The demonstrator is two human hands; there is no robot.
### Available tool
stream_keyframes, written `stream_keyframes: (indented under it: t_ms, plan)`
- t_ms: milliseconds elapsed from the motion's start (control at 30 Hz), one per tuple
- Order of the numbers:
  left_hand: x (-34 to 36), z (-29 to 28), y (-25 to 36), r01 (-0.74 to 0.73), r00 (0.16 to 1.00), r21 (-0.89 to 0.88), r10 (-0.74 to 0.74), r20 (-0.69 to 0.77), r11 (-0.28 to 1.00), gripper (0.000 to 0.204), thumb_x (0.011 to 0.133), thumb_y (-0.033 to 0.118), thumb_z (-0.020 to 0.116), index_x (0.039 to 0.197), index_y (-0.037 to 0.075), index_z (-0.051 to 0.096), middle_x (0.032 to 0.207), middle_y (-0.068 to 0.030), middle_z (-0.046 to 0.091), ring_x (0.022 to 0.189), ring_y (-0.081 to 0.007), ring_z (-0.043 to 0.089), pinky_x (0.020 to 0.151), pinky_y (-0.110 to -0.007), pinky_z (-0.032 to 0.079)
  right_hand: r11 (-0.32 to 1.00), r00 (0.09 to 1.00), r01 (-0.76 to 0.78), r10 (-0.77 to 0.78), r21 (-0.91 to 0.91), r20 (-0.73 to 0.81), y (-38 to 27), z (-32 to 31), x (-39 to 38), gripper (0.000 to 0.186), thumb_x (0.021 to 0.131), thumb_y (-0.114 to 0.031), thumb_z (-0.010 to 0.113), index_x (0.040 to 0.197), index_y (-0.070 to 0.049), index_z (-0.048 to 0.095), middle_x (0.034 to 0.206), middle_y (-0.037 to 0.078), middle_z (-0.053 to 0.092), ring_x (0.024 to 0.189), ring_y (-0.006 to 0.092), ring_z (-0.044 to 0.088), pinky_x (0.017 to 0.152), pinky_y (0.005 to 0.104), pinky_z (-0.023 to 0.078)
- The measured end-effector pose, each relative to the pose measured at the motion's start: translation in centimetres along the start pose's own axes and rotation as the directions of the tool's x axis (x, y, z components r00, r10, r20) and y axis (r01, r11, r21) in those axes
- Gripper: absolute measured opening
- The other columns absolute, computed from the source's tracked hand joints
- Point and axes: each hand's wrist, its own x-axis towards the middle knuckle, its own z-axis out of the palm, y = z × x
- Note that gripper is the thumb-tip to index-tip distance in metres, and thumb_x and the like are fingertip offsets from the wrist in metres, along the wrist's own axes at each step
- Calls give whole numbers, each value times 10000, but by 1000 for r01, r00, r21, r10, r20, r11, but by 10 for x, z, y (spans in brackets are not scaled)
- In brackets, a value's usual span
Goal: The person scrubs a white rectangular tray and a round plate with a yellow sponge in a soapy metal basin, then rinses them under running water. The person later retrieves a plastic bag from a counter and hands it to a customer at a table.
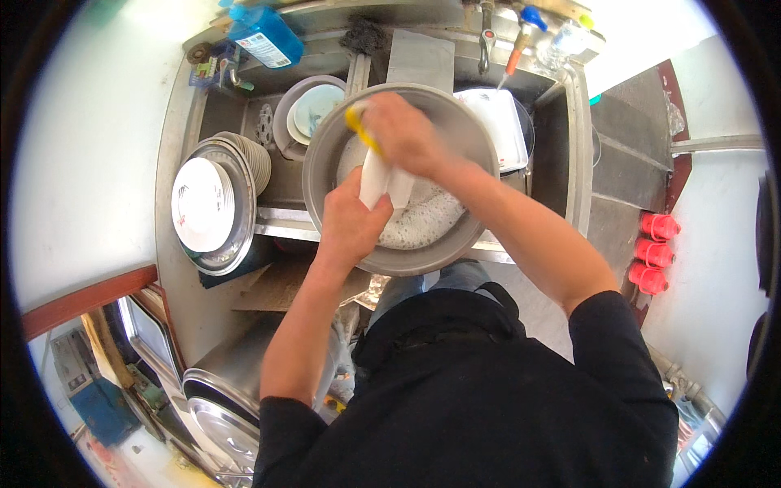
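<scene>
A wide grey basin (478,215) with foamy suds (419,221) in it rests across the sink in front of me. Over its left part, my left hand (351,218) grips a white dish (373,179), tilted up on edge. My right hand (400,134), smeared by motion, is closed around a yellow sponge (355,120) at the dish's upper end. The dish's full shape is hidden by my hands.
White plates (198,205) are stacked on a round metal tray (242,232) at left. Bowls (317,110) sit in the left sink, and a white tray (503,130) in the right one beneath an orange-tipped tap hose (514,61). A blue bottle (267,37) and a faucet (486,49) stand behind.
</scene>
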Motion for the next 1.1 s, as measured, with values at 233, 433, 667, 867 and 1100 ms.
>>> stream_keyframes:
  t_ms: [233, 433, 667, 867, 1100]
  plan:
    - [-17, -18, -8, -8, 997, 110, 16, -74, 994, 275, 804, 136, 704, 1018, -28, 648, 862, -206, 700, 831, -315, 704, 728, -385, 528, 968, 991, 135, -133, -213, 25, -24, 18, 7, 266, 981, -223, 490, 836, -14, 568, 719, 155, 608, 698, 333, 617, 646, 414, 475]
    - [-26, -47, 7, -173, 959, 290, 228, -168, 941, 179, 754, 123, 756, 831, -19, 679, 794, -207, 690, 739, -368, 689, 625, -389, 524, 942, 958, 281, -263, -184, 118, -79, 18, 8, 216, 953, -213, 509, 836, -62, 611, 738, 123, 650, 706, 319, 648, 665, 431, 509]
    - [-65, -66, 9, -338, 900, 252, 390, -195, 907, 208, 735, 42, 767, 935, -5, 735, 822, -143, 723, 678, -241, 708, 637, -307, 548, 981, 967, -112, 144, -158, 211, -8, -41, 27, 412, 1020, -295, 442, 838, 0, 665, 817, 183, 665, 707, 340, 626, 738, 418, 515]
    - [-60, -72, 6, -342, 894, 253, 396, -208, 905, 225, 736, 16, 763, 954, -31, 735, 847, -123, 737, 733, -168, 719, 647, -281, 547, 889, 921, 372, -317, -265, 228, -72, -4, 22, 288, 994, -214, 484, 898, -11, 665, 911, 189, 671, 843, 349, 633, 770, 447, 508]
    - [-73, -98, 17, -361, 805, -85, 265, -531, 929, 326, 736, 32, 771, 1041, -63, 707, 955, -122, 731, 858, -181, 702, 761, -315, 545, 558, 804, -528, 570, 640, 166, -36, -23, 38, 372, 1008, -366, 482, 979, -43, 664, 901, 52, 643, 796, 134, 585, 705, 315, 489]
